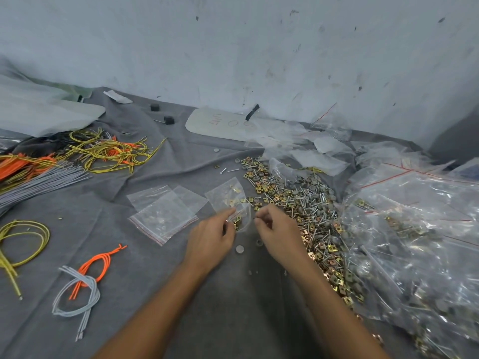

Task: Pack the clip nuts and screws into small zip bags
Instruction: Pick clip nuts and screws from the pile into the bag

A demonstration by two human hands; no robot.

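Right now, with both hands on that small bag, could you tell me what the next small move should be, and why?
Probably send the right hand to the loose pile for screws: the small zip bag, pinched between it and the left hand, seems to hold only gold clip nuts, and the pile lies just beside.

Two hands (pixel 210 239), one held zip bag (pixel 225 195) — two black knobs (pixel 168 119)
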